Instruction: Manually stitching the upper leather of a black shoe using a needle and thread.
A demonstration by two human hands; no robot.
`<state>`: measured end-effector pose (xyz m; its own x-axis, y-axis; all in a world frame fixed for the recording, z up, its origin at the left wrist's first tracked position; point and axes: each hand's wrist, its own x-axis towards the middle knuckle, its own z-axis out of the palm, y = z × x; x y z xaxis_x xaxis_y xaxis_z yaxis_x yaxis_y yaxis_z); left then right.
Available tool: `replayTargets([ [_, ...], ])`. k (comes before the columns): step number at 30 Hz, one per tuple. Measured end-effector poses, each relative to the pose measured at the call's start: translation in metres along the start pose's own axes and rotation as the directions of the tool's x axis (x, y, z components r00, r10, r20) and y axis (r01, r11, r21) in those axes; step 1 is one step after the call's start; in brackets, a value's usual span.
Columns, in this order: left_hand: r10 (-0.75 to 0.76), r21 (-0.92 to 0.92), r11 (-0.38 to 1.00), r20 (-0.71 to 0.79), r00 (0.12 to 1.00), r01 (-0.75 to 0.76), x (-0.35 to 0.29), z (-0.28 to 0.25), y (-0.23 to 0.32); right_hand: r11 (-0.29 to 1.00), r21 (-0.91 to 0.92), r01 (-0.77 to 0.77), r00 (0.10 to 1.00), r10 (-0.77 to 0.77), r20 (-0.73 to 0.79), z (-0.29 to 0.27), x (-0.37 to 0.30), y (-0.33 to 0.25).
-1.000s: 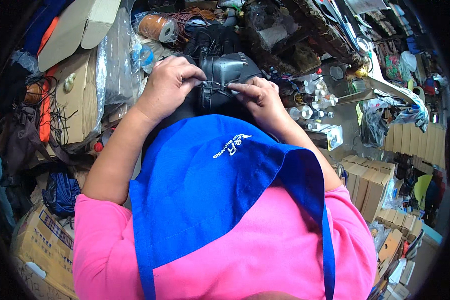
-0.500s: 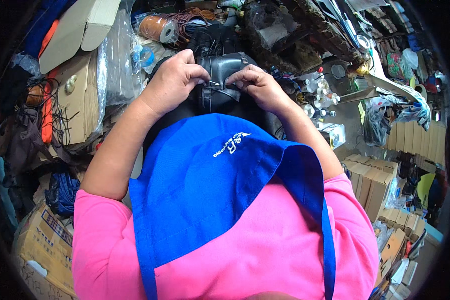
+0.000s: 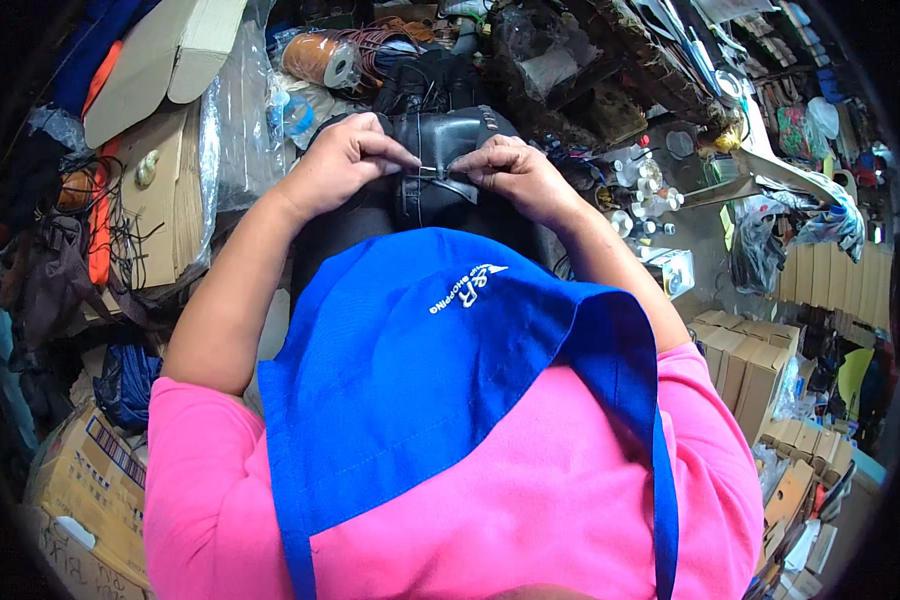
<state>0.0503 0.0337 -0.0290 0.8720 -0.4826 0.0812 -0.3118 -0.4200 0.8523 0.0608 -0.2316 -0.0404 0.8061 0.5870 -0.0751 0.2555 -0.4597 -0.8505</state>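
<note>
Across my lap lies a black leather piece (image 3: 455, 135) with a row of light stitches near its upper right edge and a dark thread running down its left part. A thin, shiny, needle-like rod (image 3: 428, 168) lies crosswise between my hands, over the leather. At its left end, my left hand (image 3: 342, 165) is closed, with thumb and forefinger at the tip. My right hand (image 3: 515, 178) pinches at the leather by the rod's right end; its fingertips partly hide what they grip. Just below is a small dark flap (image 3: 460, 188).
A spool of orange cord (image 3: 320, 60) lies beyond my hands, beside a tangle of brown cords. Cardboard sheets (image 3: 160, 200) lean at the left. Several small white-capped bottles (image 3: 645, 190) stand to the right, with stacked boxes (image 3: 740, 365) nearer me. A blue apron (image 3: 420, 350) covers my front.
My left hand has shifted slightly left and down, its forefinger now straighter along the rod. My right hand has barely moved. The whole view has shifted a little.
</note>
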Motion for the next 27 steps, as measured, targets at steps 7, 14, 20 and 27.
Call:
replayTargets([
  [7, -0.010, -0.101, 0.995, 0.130, 0.991, 0.023, 0.018, 0.001, -0.007, 0.999, -0.024, 0.022, 1.000, -0.022, -0.004, -0.004, 0.002, -0.007],
  [14, -0.145, -0.247, 0.956, 0.085, 0.986, 0.162, 0.005, 0.013, -0.002, 0.991, 0.042, -0.131, 0.985, 0.134, -0.105, 0.008, -0.010, -0.012],
  [20, -0.287, -0.173, 0.945, -0.041, 0.957, 0.276, 0.005, 0.028, 0.004, 0.989, -0.133, -0.071, 0.973, 0.039, -0.228, 0.025, -0.011, -0.007],
  [27, -0.304, -0.101, 0.950, -0.093, 0.948, 0.295, 0.012, 0.035, 0.005, 0.983, -0.028, -0.181, 0.948, 0.167, -0.271, 0.034, -0.001, -0.007],
])
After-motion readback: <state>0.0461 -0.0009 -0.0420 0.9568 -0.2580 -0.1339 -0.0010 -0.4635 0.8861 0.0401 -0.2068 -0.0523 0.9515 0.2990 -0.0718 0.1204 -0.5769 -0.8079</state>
